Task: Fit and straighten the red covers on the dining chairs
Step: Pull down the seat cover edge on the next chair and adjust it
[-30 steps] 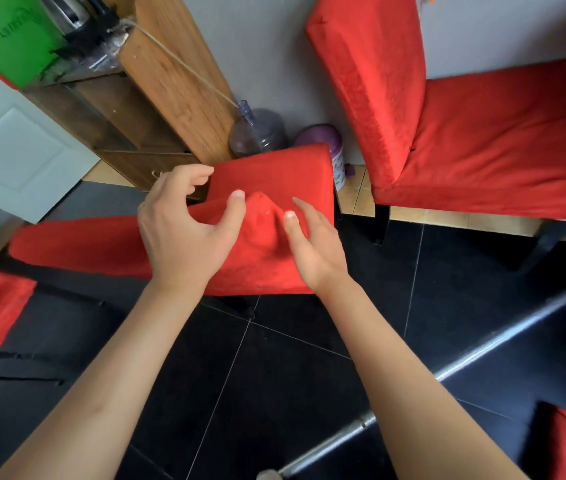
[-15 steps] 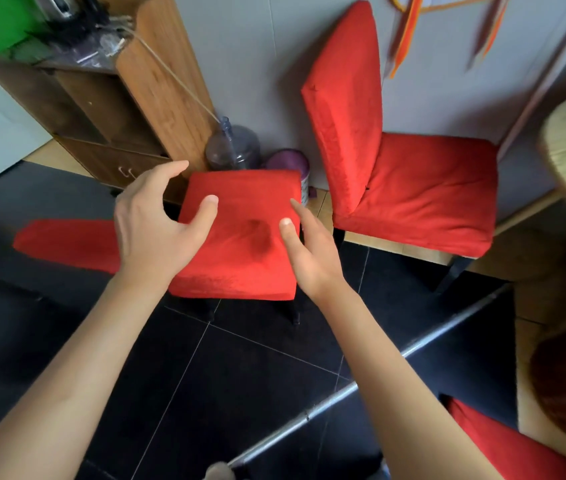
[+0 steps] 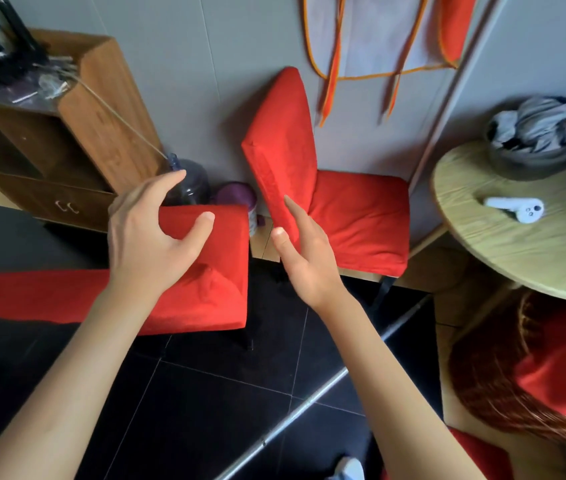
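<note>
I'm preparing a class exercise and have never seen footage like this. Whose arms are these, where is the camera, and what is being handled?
There is no machine here: a camera worn on a person's head looks forward and down at their own arms. The left hand and right hand hover open over the near chair, holding nothing. That chair's red cover shows a wrinkle. A second red-covered chair stands against the wall. On the round table lie a white gadget and a bowl of grey cloth.
</note>
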`<action>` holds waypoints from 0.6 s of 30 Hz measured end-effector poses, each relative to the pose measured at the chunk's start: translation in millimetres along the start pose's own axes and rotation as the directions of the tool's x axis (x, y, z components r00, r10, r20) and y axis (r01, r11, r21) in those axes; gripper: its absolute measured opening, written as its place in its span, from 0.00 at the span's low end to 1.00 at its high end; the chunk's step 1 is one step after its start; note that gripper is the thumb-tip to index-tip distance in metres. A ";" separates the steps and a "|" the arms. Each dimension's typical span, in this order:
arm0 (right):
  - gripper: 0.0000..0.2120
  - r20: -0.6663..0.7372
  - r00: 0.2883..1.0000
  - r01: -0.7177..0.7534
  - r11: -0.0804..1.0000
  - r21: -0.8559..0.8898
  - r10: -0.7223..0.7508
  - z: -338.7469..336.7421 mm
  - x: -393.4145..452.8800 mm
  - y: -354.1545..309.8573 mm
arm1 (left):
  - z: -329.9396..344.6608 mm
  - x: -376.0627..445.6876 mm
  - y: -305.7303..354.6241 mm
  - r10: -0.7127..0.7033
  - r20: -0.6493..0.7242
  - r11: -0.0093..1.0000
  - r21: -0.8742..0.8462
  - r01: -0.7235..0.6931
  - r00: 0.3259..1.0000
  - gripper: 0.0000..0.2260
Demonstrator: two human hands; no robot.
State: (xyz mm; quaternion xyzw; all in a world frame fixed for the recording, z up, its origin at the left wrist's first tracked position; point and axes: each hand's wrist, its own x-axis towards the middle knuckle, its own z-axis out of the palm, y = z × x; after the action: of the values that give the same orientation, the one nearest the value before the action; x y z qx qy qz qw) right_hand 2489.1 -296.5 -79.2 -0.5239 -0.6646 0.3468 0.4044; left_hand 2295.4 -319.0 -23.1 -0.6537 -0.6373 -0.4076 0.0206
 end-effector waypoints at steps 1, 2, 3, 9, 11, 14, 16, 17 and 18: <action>0.32 -0.014 1.000 -0.004 1.000 -0.012 0.004 -15.3 -0.4 2.0 | 4.1 2.2 10.4 0.006 0.003 1.000 -0.010 -0.006 1.000 0.23; 0.32 -0.025 1.000 -0.013 1.000 -0.027 0.012 -31.3 -1.2 4.9 | 8.9 3.6 21.4 0.010 0.007 1.000 -0.021 -0.010 1.000 0.23; 0.32 -0.036 0.999 -0.021 0.999 -0.039 0.020 -47.4 -2.4 8.6 | 14.4 4.6 33.0 0.018 0.010 0.999 -0.034 -0.017 1.000 0.24; 0.33 -0.074 0.995 -0.074 0.994 -0.079 0.068 -132.2 -11.2 36.2 | 61.2 8.0 102.6 0.071 0.009 0.990 -0.123 -0.069 0.997 0.24; 0.32 -0.109 0.990 -0.103 0.992 -0.072 0.095 -152.8 -14.8 46.6 | 80.9 10.3 123.5 0.077 0.025 0.985 -0.158 -0.072 0.997 0.25; 0.32 -0.182 0.973 -0.151 0.987 -0.049 0.140 -178.2 -22.8 60.2 | 110.5 17.6 150.1 0.116 0.072 0.971 -0.219 -0.098 0.991 0.25; 0.32 -0.237 0.954 -0.204 0.978 -0.049 0.187 -191.8 -28.0 67.9 | 130.0 25.3 165.2 0.164 0.109 0.957 -0.258 -0.132 0.980 0.24; 0.31 -0.266 0.940 -0.232 0.972 -0.042 0.213 -197.6 -30.6 71.4 | 139.9 30.0 172.2 0.194 0.130 0.948 -0.280 -0.152 0.972 0.24; 0.30 -0.297 0.926 -0.255 0.966 -0.035 0.234 -202.5 -33.9 74.0 | 149.0 34.9 179.0 0.223 0.150 0.937 -0.305 -0.169 0.963 0.24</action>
State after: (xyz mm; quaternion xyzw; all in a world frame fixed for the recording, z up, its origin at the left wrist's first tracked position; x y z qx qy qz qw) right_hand 2706.6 -306.5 -63.0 -0.6624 -0.5395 0.2892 0.4318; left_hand 2518.0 -242.5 -14.8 -0.7447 -0.5013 -0.4306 -0.0930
